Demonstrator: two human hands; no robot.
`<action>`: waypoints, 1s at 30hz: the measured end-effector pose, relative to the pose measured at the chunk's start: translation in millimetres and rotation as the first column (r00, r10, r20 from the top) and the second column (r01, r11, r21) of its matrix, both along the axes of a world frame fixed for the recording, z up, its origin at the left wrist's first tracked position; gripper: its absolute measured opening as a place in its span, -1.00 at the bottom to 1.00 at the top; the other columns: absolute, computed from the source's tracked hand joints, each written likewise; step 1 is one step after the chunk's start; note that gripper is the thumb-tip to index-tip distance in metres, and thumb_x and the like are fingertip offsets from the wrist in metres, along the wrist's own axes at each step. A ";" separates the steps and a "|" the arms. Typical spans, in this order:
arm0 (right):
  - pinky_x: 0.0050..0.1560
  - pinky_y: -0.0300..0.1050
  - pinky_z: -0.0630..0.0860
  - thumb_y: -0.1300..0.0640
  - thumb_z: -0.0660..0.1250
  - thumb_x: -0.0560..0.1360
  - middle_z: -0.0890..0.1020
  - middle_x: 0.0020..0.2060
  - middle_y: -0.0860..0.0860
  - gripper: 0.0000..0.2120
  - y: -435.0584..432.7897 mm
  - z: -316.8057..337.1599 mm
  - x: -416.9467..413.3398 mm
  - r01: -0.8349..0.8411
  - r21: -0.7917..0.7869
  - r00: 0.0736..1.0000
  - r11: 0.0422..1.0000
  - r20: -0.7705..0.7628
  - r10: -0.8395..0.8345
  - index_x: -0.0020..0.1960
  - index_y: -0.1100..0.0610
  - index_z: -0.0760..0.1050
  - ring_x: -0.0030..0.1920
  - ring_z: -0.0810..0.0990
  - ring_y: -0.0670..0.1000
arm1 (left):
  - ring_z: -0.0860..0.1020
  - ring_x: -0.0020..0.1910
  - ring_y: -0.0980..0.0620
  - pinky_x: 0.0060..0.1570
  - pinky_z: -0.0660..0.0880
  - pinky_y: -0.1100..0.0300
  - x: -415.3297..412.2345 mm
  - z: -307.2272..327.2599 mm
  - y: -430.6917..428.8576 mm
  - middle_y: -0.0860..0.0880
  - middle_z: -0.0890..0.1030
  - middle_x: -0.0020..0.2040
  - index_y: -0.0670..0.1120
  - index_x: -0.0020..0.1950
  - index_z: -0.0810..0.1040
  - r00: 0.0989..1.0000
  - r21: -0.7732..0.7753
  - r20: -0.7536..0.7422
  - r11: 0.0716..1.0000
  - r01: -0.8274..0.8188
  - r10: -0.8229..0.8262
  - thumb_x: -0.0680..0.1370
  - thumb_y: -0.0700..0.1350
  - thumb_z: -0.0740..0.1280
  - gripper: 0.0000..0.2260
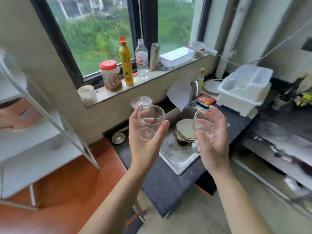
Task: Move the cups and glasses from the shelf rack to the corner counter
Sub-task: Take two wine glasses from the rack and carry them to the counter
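Cramped kitchen corner, with a window (108, 31) looking out on greenery and a dark counter (162, 181) running below it. Two clear glasses are held up over the counter, one per hand. The left glass (150, 123) is gripped upright by the left hand (143, 141), fingers curled round the far side and thumb pressed on the near side, so the hand is partly closed around it. The right glass (203, 123) is cupped by the right hand (213, 141), tilted a bit toward the left, palm open-ish with fingers wrapped behind it. Both glasses are kept in the air above the sink (177, 156), touching nothing but the hands.

Dirty plates (185, 130) are stacked in the sink, just below the right glass. A faucet (195, 89) can be seen behind them. A white rack (42, 132) is seen at the left edge, blurred, standing on an orange floor (67, 191). On the sill (135, 88) a red-lidded jar (111, 76), a yellow bottle (126, 65) and a clear bottle (141, 59) are lined up side by side. White foam trays (244, 86) are piled on the counter at the right, well apart from the hands.
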State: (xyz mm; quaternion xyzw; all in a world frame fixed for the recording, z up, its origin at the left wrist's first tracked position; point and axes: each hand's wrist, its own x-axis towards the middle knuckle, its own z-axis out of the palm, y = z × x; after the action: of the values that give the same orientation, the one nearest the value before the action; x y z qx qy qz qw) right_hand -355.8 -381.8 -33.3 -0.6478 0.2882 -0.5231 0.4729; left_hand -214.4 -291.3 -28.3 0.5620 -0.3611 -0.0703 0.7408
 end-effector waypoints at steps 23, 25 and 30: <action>0.05 0.04 0.61 0.00 0.25 0.36 0.49 0.28 -0.06 -0.39 -211.3 1.4 -534.2 0.647 0.028 0.760 0.762 0.059 -0.647 0.43 -0.12 0.34 0.26 0.55 -0.06 | 0.59 0.13 -0.04 0.07 0.58 0.03 -501.3 10.6 -323.5 -0.02 0.55 0.22 0.07 0.39 0.40 0.726 0.135 0.155 0.742 0.657 -0.670 0.43 0.06 0.54 -0.42; 0.08 -0.19 0.54 0.02 0.26 0.37 0.49 0.28 -0.04 -0.38 -231.9 -5.2 -571.4 0.699 0.032 0.712 0.714 0.058 -0.699 0.44 -0.11 0.32 0.24 0.57 -0.08 | 0.59 0.13 -0.01 0.10 0.58 -0.06 -540.2 4.0 -356.7 -0.03 0.54 0.23 0.04 0.41 0.39 0.685 0.151 0.148 0.701 0.697 -0.713 0.45 0.00 0.55 -0.41; 0.08 -0.22 0.56 0.18 0.29 0.40 0.50 0.29 -0.04 -0.34 -301.1 -7.4 -666.5 0.806 0.012 0.591 0.592 0.021 -0.806 0.48 -0.05 0.29 0.23 0.57 -0.11 | 0.58 0.13 0.05 0.08 0.59 -0.01 -644.2 -2.9 -453.9 0.02 0.53 0.23 0.05 0.42 0.37 0.560 0.131 0.103 0.569 0.812 -0.822 0.41 0.12 0.51 -0.37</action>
State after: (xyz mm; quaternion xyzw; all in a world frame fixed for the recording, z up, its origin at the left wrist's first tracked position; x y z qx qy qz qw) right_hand -1022.4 -682.8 -40.7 -0.4412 0.5444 -0.6879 0.1893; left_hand -858.6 -745.2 -31.2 0.3594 -0.6329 -0.3743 0.5746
